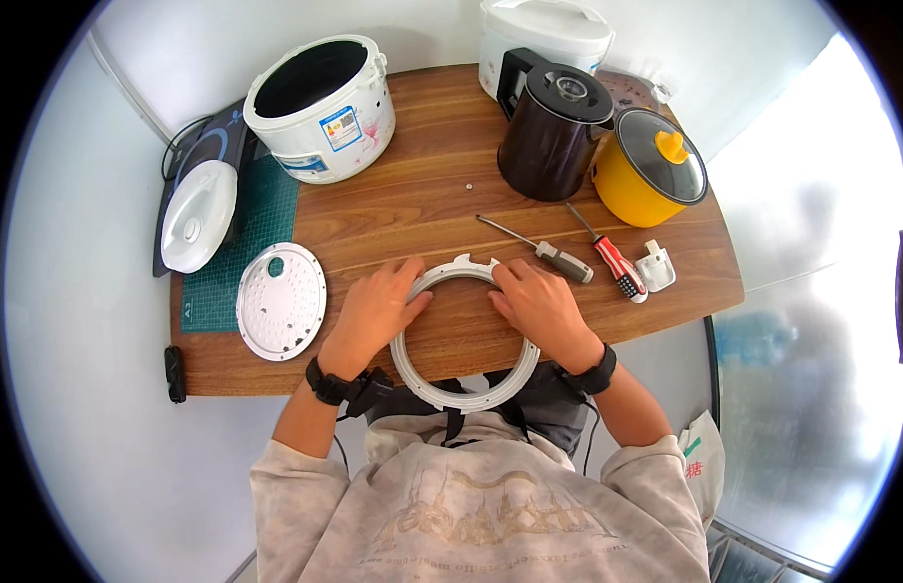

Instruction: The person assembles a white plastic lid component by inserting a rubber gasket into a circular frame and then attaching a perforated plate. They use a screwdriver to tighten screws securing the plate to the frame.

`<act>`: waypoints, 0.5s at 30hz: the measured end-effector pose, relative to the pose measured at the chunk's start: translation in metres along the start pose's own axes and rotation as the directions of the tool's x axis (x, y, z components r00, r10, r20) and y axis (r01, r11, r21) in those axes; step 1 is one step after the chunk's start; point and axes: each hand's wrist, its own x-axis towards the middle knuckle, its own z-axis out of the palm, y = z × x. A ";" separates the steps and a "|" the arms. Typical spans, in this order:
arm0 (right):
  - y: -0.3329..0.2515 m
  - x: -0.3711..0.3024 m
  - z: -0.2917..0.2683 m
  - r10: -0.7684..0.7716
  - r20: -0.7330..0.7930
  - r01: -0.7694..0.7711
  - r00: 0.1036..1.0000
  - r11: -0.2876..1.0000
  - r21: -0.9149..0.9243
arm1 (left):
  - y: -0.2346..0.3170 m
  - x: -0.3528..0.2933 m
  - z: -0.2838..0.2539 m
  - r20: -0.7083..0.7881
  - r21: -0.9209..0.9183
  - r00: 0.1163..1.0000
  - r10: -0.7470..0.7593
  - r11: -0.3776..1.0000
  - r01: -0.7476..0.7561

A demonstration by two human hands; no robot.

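A white plastic ring (466,399) with small notches and tabs along its far edge is held at the table's front edge, its near part reaching past the edge over my lap. My left hand (379,306) is closed on the ring's far left side, and my right hand (539,303) grips its far right side. Left of my left hand lies a round white perforated plate (281,316) with one larger hole. Beyond my right hand are a grey-handled screwdriver (565,261), a red-handled screwdriver (619,267) and a small white plastic part (656,268).
At the back left stands an open white rice cooker body (315,112). A white lid (201,216) rests by a green cutting mat (267,209) and a black flat appliance (240,126). Back right hold a dark kettle (544,146), a yellow pot (631,185) and another white cooker (549,27). A tiny screw-like piece (469,186) lies mid-table.
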 end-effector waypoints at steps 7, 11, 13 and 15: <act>0.009 0.002 0.001 0.024 0.020 -0.027 1.000 0.987 0.160 | -0.004 0.009 0.005 -0.004 0.011 0.995 0.099 0.995 -0.099; 0.013 0.007 0.003 0.025 0.032 -0.031 0.999 0.972 0.234 | -0.006 0.010 0.006 -0.005 0.003 0.994 0.112 0.994 -0.112; 0.014 0.007 0.001 0.030 0.044 -0.040 0.999 0.967 0.253 | -0.005 0.012 0.007 -0.004 -0.002 0.992 0.123 0.992 -0.123; 0.014 0.007 0.000 0.035 0.058 -0.049 0.998 0.962 0.267 | -0.006 0.013 0.007 0.002 0.004 0.991 0.136 0.991 -0.136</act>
